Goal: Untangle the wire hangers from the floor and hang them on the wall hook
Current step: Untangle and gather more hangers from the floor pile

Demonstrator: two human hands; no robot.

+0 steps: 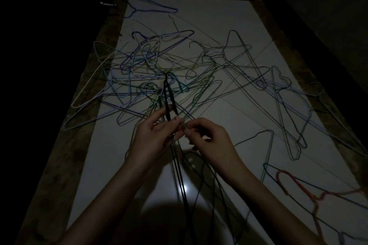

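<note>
A tangle of several wire hangers (159,69) in blue, green, purple and white lies on the pale floor (229,26) in dim light. My left hand (153,141) holds a bunch of dark hangers (168,97), their hooks pointing away from me and their long wires running down between my arms. My right hand (207,141) pinches a thin wire at the same spot, fingertips meeting those of the left hand. No wall hook is in view.
A red hanger (310,195) lies at the lower right, and loose hangers (286,105) spread across the right side. A blue hanger (151,9) lies far back. Brown borders (65,165) edge the floor; dark walls close in on both sides.
</note>
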